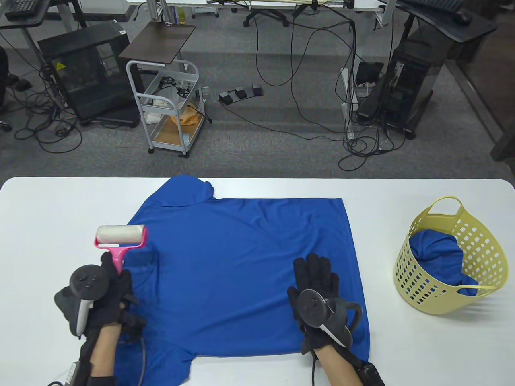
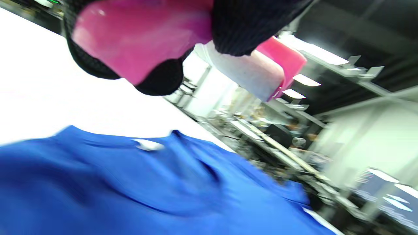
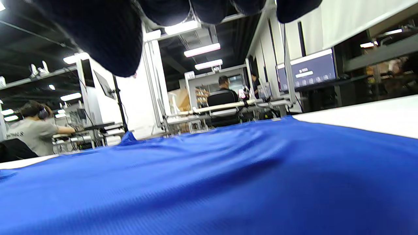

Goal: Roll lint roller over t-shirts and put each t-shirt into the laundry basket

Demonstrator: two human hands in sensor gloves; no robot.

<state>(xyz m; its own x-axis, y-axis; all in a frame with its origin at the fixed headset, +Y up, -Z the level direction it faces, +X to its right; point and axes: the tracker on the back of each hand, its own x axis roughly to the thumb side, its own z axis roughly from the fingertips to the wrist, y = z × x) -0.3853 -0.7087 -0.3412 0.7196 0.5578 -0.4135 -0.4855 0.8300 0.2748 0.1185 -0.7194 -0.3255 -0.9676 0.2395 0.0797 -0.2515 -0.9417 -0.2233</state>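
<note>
Laundry basket (image 1: 483,257), well off to the right of the right grip (image 1: 318,289), already holds one crumpled blue t-shirt (image 1: 436,251), so that garment looks finished. A second blue t-shirt (image 1: 249,261) lies spread on the desk (image 1: 402,193). The right grip rests flat on it, fingers straight, pinning the cloth. The left grip (image 1: 104,289) grasps the pink lint roller (image 1: 120,238) by its handle, its head lifted above the near sleeve. Rolling and basketing this shirt remain, by my reading.
</note>
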